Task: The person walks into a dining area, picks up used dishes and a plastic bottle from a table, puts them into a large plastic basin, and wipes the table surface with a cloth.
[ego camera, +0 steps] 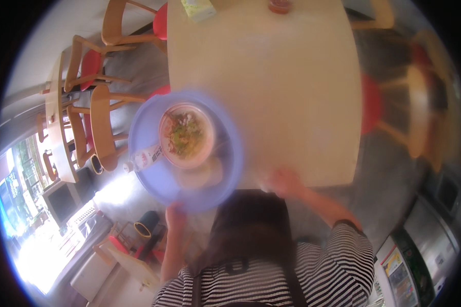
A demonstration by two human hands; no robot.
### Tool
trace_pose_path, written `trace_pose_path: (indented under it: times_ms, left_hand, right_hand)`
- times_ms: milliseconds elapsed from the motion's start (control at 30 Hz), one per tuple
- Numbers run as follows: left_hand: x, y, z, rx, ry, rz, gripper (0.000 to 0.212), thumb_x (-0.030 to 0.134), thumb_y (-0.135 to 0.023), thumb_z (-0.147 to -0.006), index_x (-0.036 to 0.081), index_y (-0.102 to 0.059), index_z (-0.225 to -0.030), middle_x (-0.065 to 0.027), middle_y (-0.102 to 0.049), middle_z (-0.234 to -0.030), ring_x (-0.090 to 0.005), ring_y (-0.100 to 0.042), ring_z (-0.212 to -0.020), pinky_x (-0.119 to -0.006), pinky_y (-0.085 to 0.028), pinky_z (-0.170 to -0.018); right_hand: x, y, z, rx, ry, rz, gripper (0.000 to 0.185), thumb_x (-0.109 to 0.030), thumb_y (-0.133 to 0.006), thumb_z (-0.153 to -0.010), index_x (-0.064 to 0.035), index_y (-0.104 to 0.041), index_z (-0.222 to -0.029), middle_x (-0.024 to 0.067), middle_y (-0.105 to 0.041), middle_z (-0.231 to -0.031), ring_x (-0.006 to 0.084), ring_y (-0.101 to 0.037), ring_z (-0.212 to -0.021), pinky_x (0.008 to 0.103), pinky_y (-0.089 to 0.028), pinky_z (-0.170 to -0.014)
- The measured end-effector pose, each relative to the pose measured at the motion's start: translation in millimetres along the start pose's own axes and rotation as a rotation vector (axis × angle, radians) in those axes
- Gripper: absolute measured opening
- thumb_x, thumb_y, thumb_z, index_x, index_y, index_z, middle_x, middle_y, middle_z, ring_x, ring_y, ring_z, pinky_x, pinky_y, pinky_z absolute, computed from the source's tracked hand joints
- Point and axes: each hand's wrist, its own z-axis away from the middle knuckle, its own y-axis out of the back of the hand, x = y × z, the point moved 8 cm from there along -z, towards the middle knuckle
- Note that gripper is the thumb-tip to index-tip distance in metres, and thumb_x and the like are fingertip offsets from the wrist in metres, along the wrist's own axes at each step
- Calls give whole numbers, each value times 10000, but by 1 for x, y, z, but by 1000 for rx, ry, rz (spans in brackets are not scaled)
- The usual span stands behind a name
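My left hand (176, 215) grips the near rim of a round blue plastic tray (149, 111), held at the table's left edge. On the tray stands a bowl (187, 135) of food with green and reddish pieces. A plastic bottle (148, 157) lies beside the bowl, its cap over the tray's left rim. Below the bowl is a pale round item (197, 176), too blurred to name. My right hand (282, 182) is at the near edge of the pale wooden table (291, 96), with something whitish at its fingers. Motion blur hides its exact grip.
At the table's far side are a tissue pack (199, 9) and a container with red contents (280, 5). Wooden chairs with red seats (370, 103) flank the table, one chair (103, 128) close to the tray. A glass-fronted cooler (401, 276) stands at the lower right.
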Motion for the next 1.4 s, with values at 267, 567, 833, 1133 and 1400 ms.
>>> trace_pose_path:
  times_ms: [267,567,833,1133,1400]
  left_hand:
    - [-34,58,4,4,-17,-122,225,6,-497,-651,2,-541,-872,-68,-559,-843,-214,-560,-785,-343,-459,-703]
    - [-22,38,12,-59,-55,-320,195,6,-495,-655,11,-538,-846,-71,-558,-872,-226,-544,-856,-359,-430,-786]
    - [-33,43,-5,-73,-32,-233,273,8,-486,-677,4,-524,-948,-72,-560,-899,-225,-546,-863,-356,-431,-789]
    - [-59,61,-28,-46,-132,-192,228,1,-483,-676,32,-524,-899,-41,-538,-826,-192,-523,-757,-315,-411,-650]
    - [-80,69,-11,-103,-179,-152,370,-55,-481,-614,-26,-504,-983,-78,-553,-896,-230,-539,-829,-336,-442,-748]
  right_hand:
    - [98,233,-62,469,-185,-481,248,-176,-612,-780,-105,-624,-1018,88,-600,-1016,253,-545,-976,360,-423,-855]
    - [214,270,-153,750,-566,636,470,-368,-598,-764,-288,-475,-1210,82,-288,-1372,323,-300,-1234,500,-254,-982]
    - [87,85,75,484,-647,357,536,-167,-640,-717,-164,-475,-1227,136,-235,-1392,411,-208,-1264,560,-197,-996]
    - [36,74,213,951,-1033,-433,334,-70,-458,-844,12,-474,-1167,146,-466,-1199,249,-463,-1081,356,-376,-893]
    - [250,274,19,1118,-850,622,587,-427,-635,-723,-130,-480,-1205,219,-346,-1306,401,-358,-1165,479,-302,-946]
